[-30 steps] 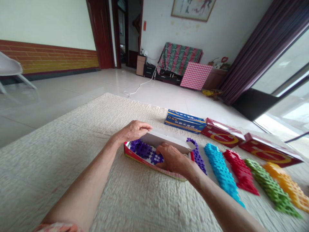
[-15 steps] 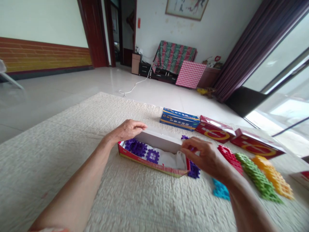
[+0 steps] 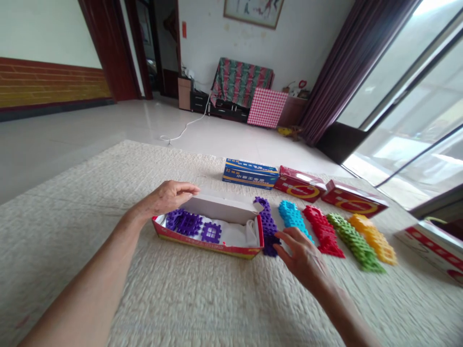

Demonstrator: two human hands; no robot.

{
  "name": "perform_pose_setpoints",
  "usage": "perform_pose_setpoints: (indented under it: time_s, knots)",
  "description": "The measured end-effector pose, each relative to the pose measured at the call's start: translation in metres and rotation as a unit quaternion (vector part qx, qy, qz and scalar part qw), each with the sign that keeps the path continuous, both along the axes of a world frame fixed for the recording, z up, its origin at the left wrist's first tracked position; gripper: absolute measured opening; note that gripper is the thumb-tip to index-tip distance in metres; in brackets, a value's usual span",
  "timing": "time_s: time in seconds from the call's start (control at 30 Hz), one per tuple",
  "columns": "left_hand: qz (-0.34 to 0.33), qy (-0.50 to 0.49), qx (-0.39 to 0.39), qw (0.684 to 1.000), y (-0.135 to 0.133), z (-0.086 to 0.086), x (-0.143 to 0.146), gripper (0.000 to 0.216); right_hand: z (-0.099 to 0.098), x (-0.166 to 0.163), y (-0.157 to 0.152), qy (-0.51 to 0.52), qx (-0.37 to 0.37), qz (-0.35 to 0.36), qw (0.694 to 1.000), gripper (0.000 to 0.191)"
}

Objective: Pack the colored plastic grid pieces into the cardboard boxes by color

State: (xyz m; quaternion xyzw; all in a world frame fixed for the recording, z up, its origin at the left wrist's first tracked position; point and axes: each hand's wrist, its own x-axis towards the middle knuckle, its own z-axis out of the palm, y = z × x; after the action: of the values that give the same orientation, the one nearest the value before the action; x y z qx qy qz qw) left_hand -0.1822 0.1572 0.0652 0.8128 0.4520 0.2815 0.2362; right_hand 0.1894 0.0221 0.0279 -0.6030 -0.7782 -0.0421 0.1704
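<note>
- On the mat (image 3: 202,294), at the left, the left hand (image 3: 175,196) is at the end of the raised flap (image 3: 227,205), its fingers drawn close together; whether they truly grip the flap, I cannot tell, since the knuckles hide the tips.
- Just below it is the open box (image 3: 206,246), with purple pieces (image 3: 188,224) bunched at its left end, one loose piece (image 3: 211,233) lying flat beside them, and white wrapping to the right.
- Behind, well apart from the flap, stands a blue box (image 3: 249,178).
- Beside the open box's right end runs the purple row (image 3: 266,219), partly under the right hand's fingertips.
- The right hand (image 3: 280,241) is at the near end of that row, thumb and forefinger parted, with no piece plainly pinched.
- The step in hand looks like handling purple pieces at this row; the next move calls, I judge, for a light pinch on one flat edge, with neighbours undisturbed and the flap kept back.
- Farther right lie the blue row (image 3: 293,219), red row (image 3: 323,231), green row (image 3: 356,241) and yellow row (image 3: 373,239).
</note>
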Motion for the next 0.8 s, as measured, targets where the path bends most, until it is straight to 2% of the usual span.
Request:
perform_pose_setpoints:
  time_s: [0.3,0.4,0.5,0.6,0.7,0.8]
  knots:
    - [-0.002,0.009,0.005,1.000,0.000,0.000,0.000,0.030,-0.006,-0.005,0.006,-0.016,0.002,-0.023,1.000,0.020]
    - [-0.001,0.005,0.003,1.000,0.000,-0.001,-0.001,0.030,0.000,-0.003,0.003,-0.003,0.014,-0.029,0.999,0.018]
    - [-0.003,-0.005,0.000,1.000,0.000,-0.001,0.000,0.030,0.019,0.002,0.000,0.030,0.047,-0.047,0.997,0.017]
    - [-0.003,-0.012,-0.002,1.000,-0.001,-0.001,0.001,0.030,0.051,-0.003,0.004,0.070,0.092,-0.057,0.992,0.019]
    - [0.000,-0.014,0.000,1.000,-0.002,0.001,0.001,0.030,0.079,-0.031,0.018,0.117,0.090,-0.026,0.989,0.016]
    - [-0.006,-0.010,0.006,1.000,-0.003,0.002,0.001,0.030,0.089,-0.079,0.035,0.123,0.045,0.029,0.991,0.011]
